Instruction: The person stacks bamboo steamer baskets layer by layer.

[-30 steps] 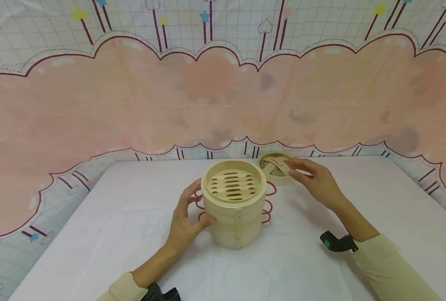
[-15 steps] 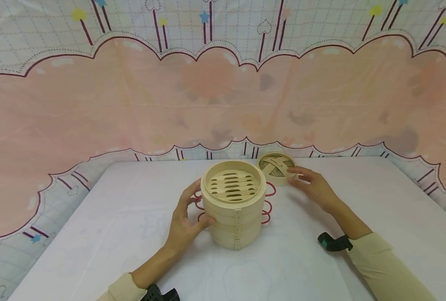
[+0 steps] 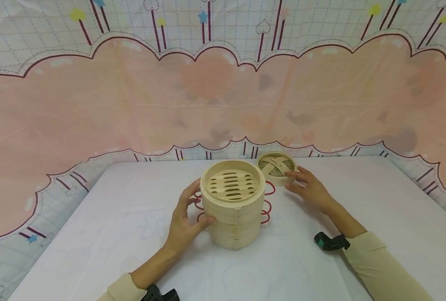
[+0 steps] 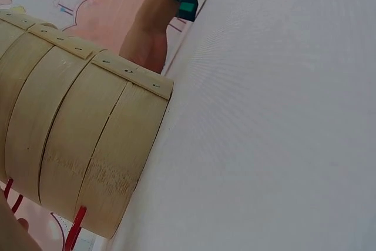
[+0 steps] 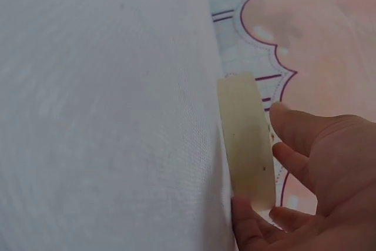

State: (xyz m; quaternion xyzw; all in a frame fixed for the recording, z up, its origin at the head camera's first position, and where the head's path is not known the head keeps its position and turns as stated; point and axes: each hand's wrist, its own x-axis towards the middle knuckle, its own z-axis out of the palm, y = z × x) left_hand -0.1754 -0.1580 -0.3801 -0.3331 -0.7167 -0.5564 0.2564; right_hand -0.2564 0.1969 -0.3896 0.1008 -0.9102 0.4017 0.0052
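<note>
A stack of round bamboo steamer baskets (image 3: 236, 223) stands upright on the white table, its slatted floor showing at the top and red loops on both sides. My left hand (image 3: 187, 217) grips the stack from the left, thumb on the front wall and fingers round the side. Behind it to the right, the woven bamboo steamer lid (image 3: 277, 165) lies flat. My right hand (image 3: 311, 188) is at the lid's near right rim, its fingers spread and loosely bent. In the right wrist view the fingertips are right at the edge of the lid (image 5: 244, 145).
The white-covered table (image 3: 132, 246) ends just behind the lid. A printed cloth backdrop (image 3: 151, 113) rises beyond that edge. Black wrist cameras sit on both forearms, the right one (image 3: 331, 241) above the tabletop.
My right hand has slid left and slightly nearer along the lid's rim, while the lid stays in place. The left hand keeps its grip on the steamer stack.
</note>
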